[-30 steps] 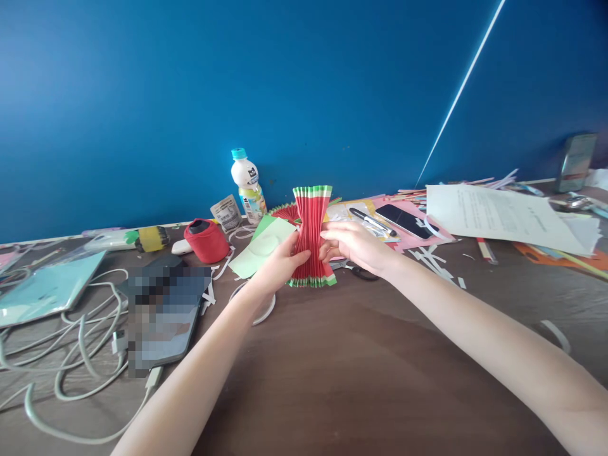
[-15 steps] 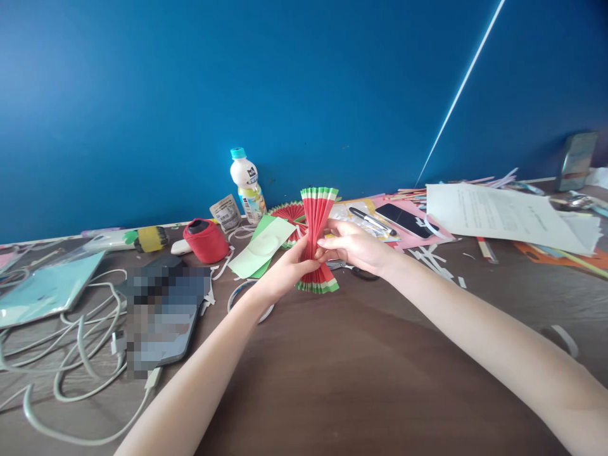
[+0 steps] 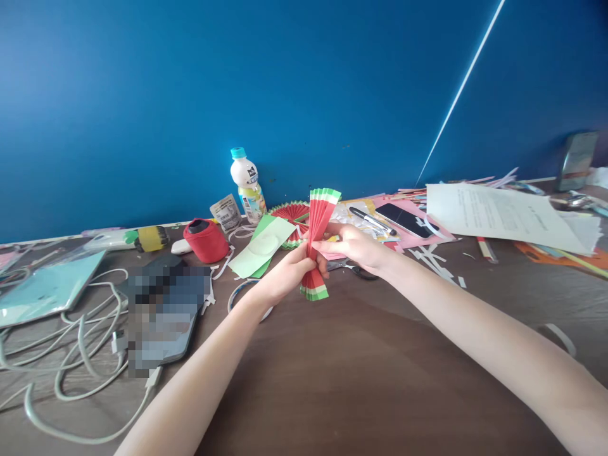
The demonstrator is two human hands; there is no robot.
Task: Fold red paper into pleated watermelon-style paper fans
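A pleated paper fan (image 3: 322, 218), red with white and green bands at both ends, is held up over the desk, tilted a little to the right at the top. My left hand (image 3: 295, 271) is closed round its lower middle. The fingers of my right hand (image 3: 349, 247) pinch it near the centre from the right. Behind it lies another red and green pleated paper fan (image 3: 289, 214), partly hidden. Light green paper (image 3: 263, 248) rests on darker green paper left of my hands. Scissors (image 3: 358, 271) lie under my right hand, partly covered.
A white bottle (image 3: 249, 190) stands by the blue wall, near a red roll (image 3: 206, 240). Cables (image 3: 78, 342) and a dark tablet-like device (image 3: 185, 335) lie left. A phone (image 3: 407, 220), a pen (image 3: 372, 221), paper strips (image 3: 432, 263) and a printed sheet (image 3: 503, 212) lie right.
The held paper fan has become narrower, its pleats pressed closer together. Its top has tilted slightly right, and my left hand's fingers have wrapped further round its lower part.
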